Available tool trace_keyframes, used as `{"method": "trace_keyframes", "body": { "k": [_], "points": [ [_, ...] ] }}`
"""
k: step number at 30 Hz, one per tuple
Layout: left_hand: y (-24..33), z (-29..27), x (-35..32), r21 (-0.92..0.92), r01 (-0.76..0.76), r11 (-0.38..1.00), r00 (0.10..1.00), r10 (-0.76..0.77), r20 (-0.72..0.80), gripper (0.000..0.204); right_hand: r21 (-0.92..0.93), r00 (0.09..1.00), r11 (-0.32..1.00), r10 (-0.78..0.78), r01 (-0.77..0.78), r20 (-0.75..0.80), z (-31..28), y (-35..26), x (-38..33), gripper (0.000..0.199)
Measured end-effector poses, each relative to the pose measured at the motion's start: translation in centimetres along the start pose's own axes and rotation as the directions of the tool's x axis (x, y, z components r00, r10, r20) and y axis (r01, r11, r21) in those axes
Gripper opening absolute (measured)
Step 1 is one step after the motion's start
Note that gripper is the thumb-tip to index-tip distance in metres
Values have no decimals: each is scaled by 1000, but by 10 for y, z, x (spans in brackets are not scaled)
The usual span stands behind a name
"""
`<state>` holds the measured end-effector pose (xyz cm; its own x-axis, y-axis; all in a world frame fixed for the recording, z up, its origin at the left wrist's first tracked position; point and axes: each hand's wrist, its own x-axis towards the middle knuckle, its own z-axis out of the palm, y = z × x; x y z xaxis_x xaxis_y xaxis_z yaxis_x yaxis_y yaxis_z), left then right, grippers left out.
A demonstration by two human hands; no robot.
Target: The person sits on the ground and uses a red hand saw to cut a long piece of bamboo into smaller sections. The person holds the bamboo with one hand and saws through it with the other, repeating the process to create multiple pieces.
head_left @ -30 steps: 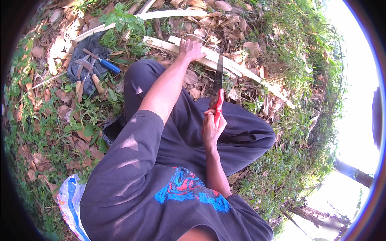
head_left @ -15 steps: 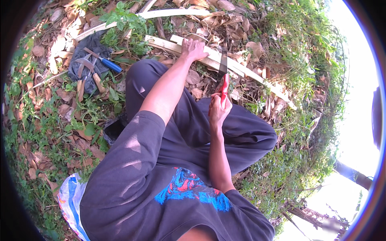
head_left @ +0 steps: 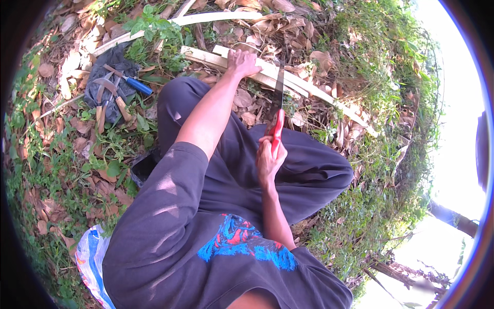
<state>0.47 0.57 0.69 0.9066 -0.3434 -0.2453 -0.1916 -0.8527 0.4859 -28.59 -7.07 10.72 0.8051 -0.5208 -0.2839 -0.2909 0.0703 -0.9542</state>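
My right hand (head_left: 271, 160) is wrapped round the red handle of a hand saw (head_left: 279, 88). Its dark blade points away from me and lies across pale wooden strips (head_left: 321, 95), just right of my left hand. With fingers curled over the strips, my left hand (head_left: 242, 64) holds them against the ground in front of my bent knees. One shorter strip (head_left: 201, 55) lies alongside the longer one, nearer to me. The underside of my left hand's grip is hidden.
On a black plastic bag (head_left: 119, 55) to the left lie a sickle (head_left: 122, 105), a blue-handled tool (head_left: 138, 85) and other wooden-handled tools. A long pale strip (head_left: 216, 16) stretches across the leaves beyond. A white and blue sack (head_left: 90, 257) sits at the lower left.
My right hand has drawn the saw back toward me, so less of the blade reaches past the strips. My left hand stays on the wood.
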Motion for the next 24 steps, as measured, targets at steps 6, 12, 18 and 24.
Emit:
{"method": "trace_keyframes", "body": {
  "k": [6, 12, 18, 24],
  "points": [
    [-3, 9, 5, 17, 0, 1000, 998, 1, -65, 50, 27, 1000, 1000, 9, -9, 23, -12, -8, -35, 15],
    [-4, 15, 6, 38, 7, 999, 994, -3, -109, 52, -77, 991, 989, -130, 130, 2, 3, 14, 45, 16],
    [0, 10, 6, 24, 0, 1000, 998, 2, -63, 52, -136, 986, 977, -164, 161, -10, 12, 11, 80, 16],
    [-4, 12, 7, 29, -1, 1000, 999, 2, -52, 50, 52, 1000, 998, 18, -18, 2, -10, -3, -7, 16]
  ]
}}
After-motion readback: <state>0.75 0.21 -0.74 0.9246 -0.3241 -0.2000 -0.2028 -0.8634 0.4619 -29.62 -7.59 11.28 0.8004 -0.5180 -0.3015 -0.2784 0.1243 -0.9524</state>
